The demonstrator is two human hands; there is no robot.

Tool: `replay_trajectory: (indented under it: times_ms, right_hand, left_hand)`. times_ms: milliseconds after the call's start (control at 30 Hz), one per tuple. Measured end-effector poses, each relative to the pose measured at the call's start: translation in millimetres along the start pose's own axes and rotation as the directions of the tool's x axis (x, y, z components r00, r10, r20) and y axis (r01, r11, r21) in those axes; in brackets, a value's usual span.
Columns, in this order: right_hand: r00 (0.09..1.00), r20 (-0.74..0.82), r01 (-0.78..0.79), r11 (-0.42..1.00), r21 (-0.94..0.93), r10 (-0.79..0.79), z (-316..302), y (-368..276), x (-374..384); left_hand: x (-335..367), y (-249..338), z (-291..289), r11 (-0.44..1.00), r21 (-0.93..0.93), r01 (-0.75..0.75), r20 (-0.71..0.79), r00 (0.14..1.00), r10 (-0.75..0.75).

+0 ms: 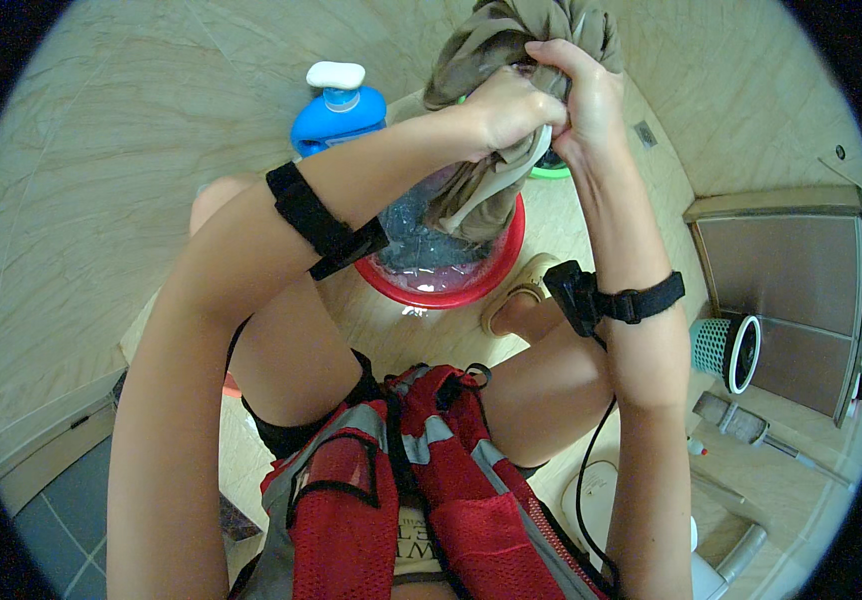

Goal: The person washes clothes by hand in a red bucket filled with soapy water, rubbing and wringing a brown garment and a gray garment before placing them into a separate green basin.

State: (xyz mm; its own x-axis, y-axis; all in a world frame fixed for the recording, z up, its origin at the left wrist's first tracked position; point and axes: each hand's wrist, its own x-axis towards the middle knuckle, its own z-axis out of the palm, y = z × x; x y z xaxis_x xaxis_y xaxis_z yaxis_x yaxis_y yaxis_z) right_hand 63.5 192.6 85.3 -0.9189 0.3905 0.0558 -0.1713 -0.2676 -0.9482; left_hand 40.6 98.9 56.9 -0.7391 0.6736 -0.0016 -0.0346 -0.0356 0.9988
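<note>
A wet-looking khaki garment (481, 200) is bunched and twisted above a red basin (438, 298). My left hand (511, 108) is closed round its middle. Right beside it, my right hand (588, 92) grips the same cloth, thumb laid over the folds. Part of the garment bulges up past both hands, and its lower end hangs over the basin. In the basin lies sudsy water with dark cloth (411, 235) in it. The fingertips of both hands are partly hidden by the fabric.
A blue jug (336, 122) with a white bar of soap (335, 75) on top stands against the wall. Behind the garment shows a green rim (551, 172). At right are a teal waste basket (713, 345), a brush-like tool (736, 418) and a framed panel (791, 270).
</note>
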Motion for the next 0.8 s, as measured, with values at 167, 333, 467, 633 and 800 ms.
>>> replay_trajectory:
  times_ms: [167, 333, 467, 633, 800]
  right_hand:
    - [0.994, 0.091, -0.042, 0.992, -0.116, 0.053, -0.2, -10.1, -4.0]
    - [0.98, 0.198, 0.058, 0.971, -0.231, -0.012, -7.9, 4.6, -14.8]
    - [0.903, 0.428, 0.246, 0.848, -0.47, -0.025, -9.0, 42.6, -27.3]
    - [0.984, 0.109, -0.103, 0.95, -0.296, 0.141, -2.3, 55.7, -21.2]
    - [0.997, -0.053, -0.063, 0.997, -0.047, 0.06, 4.4, 19.2, 0.9]
  left_hand:
    - [0.8, -0.1, 3.9, 0.992, -0.122, 0.044, -0.078, 0.996, -0.054]
    - [17.0, -2.7, -19.5, 0.94, -0.34, -0.026, -0.166, 0.986, -0.033]
    - [23.6, 9.7, -48.4, 0.923, -0.384, 0.024, -0.056, 0.997, -0.049]
    - [23.5, 21.6, -48.8, 0.82, -0.569, -0.063, -0.094, 0.995, 0.011]
    - [25.4, 47.6, -63.7, 0.575, -0.818, 0.023, -0.01, 0.998, -0.055]
